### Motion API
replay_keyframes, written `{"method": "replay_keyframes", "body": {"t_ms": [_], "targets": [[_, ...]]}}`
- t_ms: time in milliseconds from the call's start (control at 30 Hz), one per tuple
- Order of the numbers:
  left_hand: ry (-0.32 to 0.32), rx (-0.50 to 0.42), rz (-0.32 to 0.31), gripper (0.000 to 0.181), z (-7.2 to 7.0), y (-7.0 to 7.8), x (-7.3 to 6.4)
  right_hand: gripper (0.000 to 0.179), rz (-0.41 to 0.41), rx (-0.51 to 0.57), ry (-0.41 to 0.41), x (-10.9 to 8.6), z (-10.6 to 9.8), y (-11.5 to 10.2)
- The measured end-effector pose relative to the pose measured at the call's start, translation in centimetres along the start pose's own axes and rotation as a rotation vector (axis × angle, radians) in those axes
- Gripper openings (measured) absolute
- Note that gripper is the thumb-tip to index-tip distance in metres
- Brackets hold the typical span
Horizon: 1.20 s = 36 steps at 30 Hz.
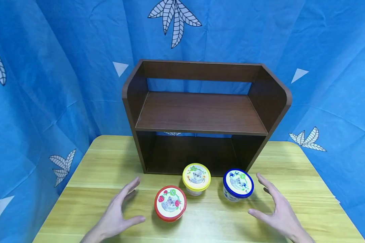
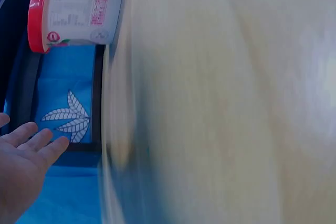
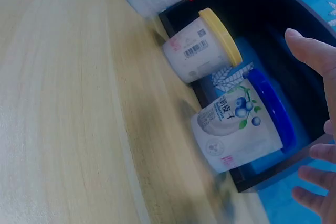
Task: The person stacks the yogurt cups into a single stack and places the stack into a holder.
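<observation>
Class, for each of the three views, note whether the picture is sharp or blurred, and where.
Head view: sharp throughout, even light, soft shadows beside the cups. Left wrist view: table heavily smeared; red-lidded cup readable. Right wrist view: table blurred, blue-lidded cup slightly soft.

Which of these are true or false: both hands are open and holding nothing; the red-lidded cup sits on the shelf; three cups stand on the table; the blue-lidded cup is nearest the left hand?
1. Both hands are open and hold nothing. True: the left hand and the right hand have spread fingers.
2. The red-lidded cup sits on the shelf. False: it stands on the table.
3. Three cups stand on the table. True: red-lidded, yellow-lidded cup, blue-lidded cup.
4. The blue-lidded cup is nearest the left hand. False: it is nearest the right hand.
</observation>
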<state>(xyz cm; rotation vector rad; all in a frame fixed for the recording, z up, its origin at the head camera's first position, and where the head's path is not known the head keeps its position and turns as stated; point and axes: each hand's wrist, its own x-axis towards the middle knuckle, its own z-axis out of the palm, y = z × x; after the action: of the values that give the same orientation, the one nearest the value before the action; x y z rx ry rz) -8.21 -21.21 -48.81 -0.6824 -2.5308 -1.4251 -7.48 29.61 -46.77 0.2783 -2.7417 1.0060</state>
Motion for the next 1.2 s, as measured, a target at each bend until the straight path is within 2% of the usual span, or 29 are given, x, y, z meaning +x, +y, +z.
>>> {"method": "replay_keyframes", "body": {"t_ms": [67, 167, 300, 500, 600, 833, 1067, 1200], "targets": [[-0.017, -0.094, -0.007, 0.108, 0.3, -0.1, 0.1, 0.108, -0.018, 0.043, 0.022, 0.1, 0.3, 0.3], [-0.036, -0.171, -0.023, 0.103, 0.7, -0.2, 0.2, 0.105, -0.062, 0.108, 0.055, 0.4, 0.7, 0.7], [-0.054, -0.203, -0.053, 0.102, 1.4, -0.3, 0.3, 0.099, -0.101, 0.209, 0.063, 0.7, 1.2, 1.2], [-0.083, -0.227, -0.123, 0.097, 2.2, -0.2, 0.6, 0.094, -0.096, 0.3, 0.035, 0.9, 1.7, 1.9], [-0.1, -0.259, -0.139, 0.095, 2.6, 0.0, 0.7, 0.092, -0.084, 0.315, 0.023, 0.9, 1.9, 2.1], [-0.135, -0.324, -0.118, 0.094, 3.5, -0.1, 1.1, 0.092, -0.047, 0.293, 0.015, 1.2, 2.2, 2.4], [-0.156, -0.336, -0.169, 0.098, 4.2, 0.1, 1.2, 0.092, -0.006, 0.245, -0.007, 1.6, 2.4, 2.3], [-0.173, -0.338, -0.171, 0.1, 4.5, 0.2, 1.2, 0.092, -0.005, 0.248, -0.01, 1.8, 2.5, 2.4]]}}
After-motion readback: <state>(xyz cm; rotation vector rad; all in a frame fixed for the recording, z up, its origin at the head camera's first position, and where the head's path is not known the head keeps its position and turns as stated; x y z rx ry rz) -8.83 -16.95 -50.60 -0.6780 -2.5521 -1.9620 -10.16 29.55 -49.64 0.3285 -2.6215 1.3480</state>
